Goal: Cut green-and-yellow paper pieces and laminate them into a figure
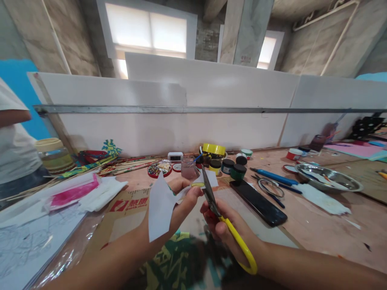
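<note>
White paper (161, 205) is pinched in my left hand (184, 199), its large flap hanging to the left of the fingers. A small yellowish piece (198, 184) shows at the fingertips; I cannot tell whether it is part of the paper. My right hand (225, 223) is wrapped around yellow-handled scissors (237, 241). Their dark blades point up, just right of my left fingertips. Whether the blades touch the paper is unclear. Below both hands lies a cardboard sheet (127, 219).
Paint jars (238, 172), a bead tray (159, 169) and yellow tape (214, 149) stand behind my hands. To the right are a black phone (258, 202), pliers (269, 187) and a metal dish (329, 177). A person (15, 129) stands at left; a white partition (211, 129) borders the table.
</note>
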`<move>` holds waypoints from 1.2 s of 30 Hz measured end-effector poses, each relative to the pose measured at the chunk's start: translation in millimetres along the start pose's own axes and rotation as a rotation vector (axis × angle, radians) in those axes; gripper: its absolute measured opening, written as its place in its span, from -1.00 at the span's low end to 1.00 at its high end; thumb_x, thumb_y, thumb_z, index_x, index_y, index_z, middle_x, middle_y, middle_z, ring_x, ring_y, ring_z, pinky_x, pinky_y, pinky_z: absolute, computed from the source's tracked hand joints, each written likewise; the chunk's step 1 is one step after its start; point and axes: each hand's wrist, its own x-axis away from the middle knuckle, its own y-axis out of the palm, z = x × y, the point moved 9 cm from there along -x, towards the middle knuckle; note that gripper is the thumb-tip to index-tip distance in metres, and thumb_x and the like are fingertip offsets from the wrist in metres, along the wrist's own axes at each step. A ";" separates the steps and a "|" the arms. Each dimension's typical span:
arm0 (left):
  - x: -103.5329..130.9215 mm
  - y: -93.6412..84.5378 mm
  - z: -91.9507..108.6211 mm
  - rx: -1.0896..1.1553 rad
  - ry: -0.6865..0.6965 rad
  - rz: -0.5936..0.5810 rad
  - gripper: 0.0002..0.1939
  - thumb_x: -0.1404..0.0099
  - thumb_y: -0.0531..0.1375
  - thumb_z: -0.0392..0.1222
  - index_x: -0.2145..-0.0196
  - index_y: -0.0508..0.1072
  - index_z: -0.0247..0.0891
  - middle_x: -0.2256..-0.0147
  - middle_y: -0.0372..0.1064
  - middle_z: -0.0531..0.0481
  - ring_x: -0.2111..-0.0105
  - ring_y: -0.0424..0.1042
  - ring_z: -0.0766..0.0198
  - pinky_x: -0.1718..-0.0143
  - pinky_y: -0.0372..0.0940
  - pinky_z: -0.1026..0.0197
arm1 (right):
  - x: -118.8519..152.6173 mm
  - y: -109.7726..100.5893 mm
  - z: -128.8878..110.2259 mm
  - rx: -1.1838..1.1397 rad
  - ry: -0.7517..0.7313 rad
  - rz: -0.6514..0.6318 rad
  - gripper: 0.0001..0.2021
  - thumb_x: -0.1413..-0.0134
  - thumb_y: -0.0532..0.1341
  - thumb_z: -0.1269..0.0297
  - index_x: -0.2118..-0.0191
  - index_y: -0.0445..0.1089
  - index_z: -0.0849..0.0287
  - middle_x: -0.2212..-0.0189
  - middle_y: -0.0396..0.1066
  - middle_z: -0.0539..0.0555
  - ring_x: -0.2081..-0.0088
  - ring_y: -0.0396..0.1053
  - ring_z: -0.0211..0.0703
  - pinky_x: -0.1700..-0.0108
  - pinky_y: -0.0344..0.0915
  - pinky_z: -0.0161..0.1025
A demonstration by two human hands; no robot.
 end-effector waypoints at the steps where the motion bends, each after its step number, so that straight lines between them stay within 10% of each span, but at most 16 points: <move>1: -1.0 -0.2 1.5 -0.001 0.005 -0.005 -0.78 -0.34 0.14 -0.04 0.37 0.51 -0.14 0.44 0.52 0.08 0.45 0.44 0.28 0.36 0.33 0.25 | 0.0 0.0 -0.4 0.006 -0.003 -0.001 -0.41 0.04 0.18 -0.34 0.14 0.30 0.10 0.35 0.15 0.02 0.37 0.11 -0.18 0.37 0.12 -0.28; 28: -10.2 6.9 -12.4 0.136 -0.056 -0.125 -0.72 -0.36 0.09 0.01 0.25 0.50 -0.18 0.21 0.57 -0.05 0.17 0.54 0.12 0.07 0.37 0.10 | -2.9 -1.9 -3.9 0.036 0.006 0.018 -0.36 0.10 0.20 -0.37 0.16 0.30 0.14 0.40 0.13 -0.02 0.46 0.03 -0.27 0.51 0.02 -0.35; 36: -10.8 0.3 -29.7 0.013 -0.283 -0.134 -0.54 -0.26 0.12 0.22 0.27 0.58 -0.22 0.29 0.60 -0.08 0.24 0.55 0.06 0.26 0.40 0.14 | -4.4 -1.4 -0.7 0.046 0.019 0.010 -0.36 0.11 0.20 -0.37 0.18 0.30 0.14 0.43 0.13 -0.05 0.49 0.00 -0.30 0.51 0.01 -0.35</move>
